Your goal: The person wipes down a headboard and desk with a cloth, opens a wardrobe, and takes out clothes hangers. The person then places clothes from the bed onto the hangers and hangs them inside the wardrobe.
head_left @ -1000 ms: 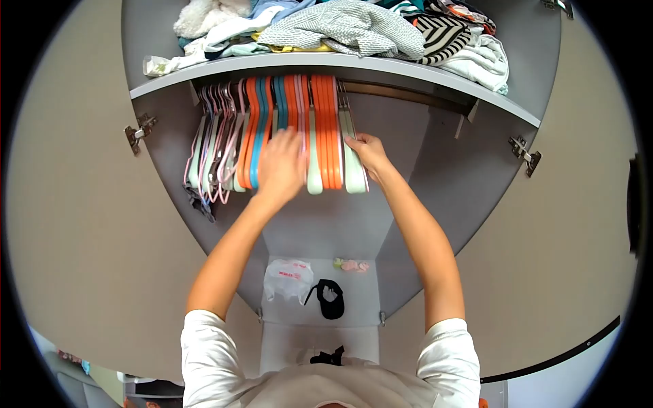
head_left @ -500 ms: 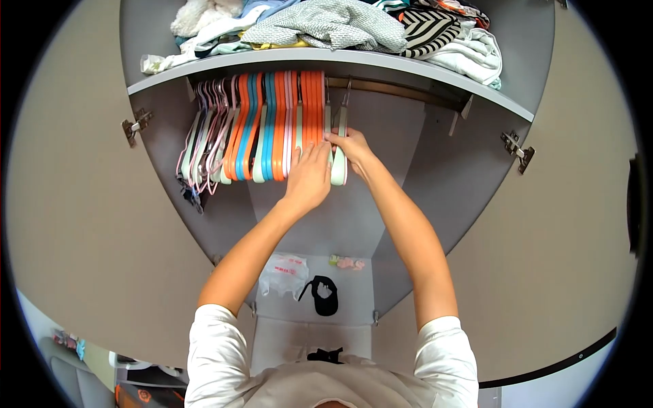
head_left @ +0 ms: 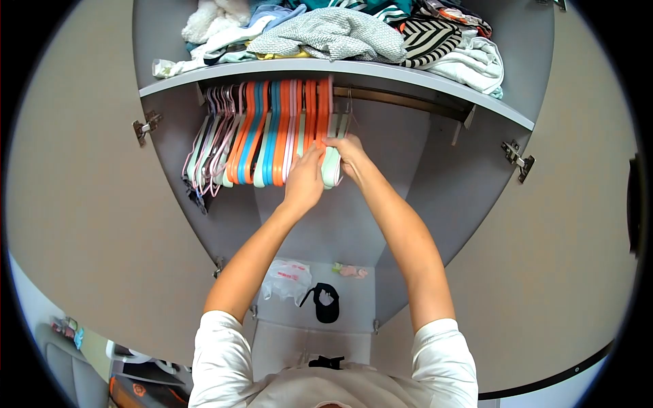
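1. At the left end of the row, thin pink hangers [head_left: 216,163] are crowded together, and a dark cloth [head_left: 195,197] is seen by their lower ends; how it is held up cannot be made out.
2. Next along, blue hangers [head_left: 271,160] are packed among orange ones, their edges overlapping so that no count can be made.
3. The left hand [head_left: 306,180] is laid against the row near its right end, fingers up; whether anything is gripped by it cannot be told, since the fingertips merge with the hangers.
4. Beside it, the orange hangers [head_left: 322,112] are partly covered by the fingers.
5. At the right end, pale green hangers [head_left: 331,170] are grasped by the right hand [head_left: 349,153], with the thumb laid across them; its other fingers are hidden.
6. Compared with half a second ago, the space between these green hangers and the orange ones is narrowed, so the row is being pressed closer together, though a hook is seen apart from the rest above.
7. Farther right, the rod [head_left: 401,100] is exposed; its left stretch is masked by hangers, and the clothes [head_left: 326,34] above are cut off by the top edge.
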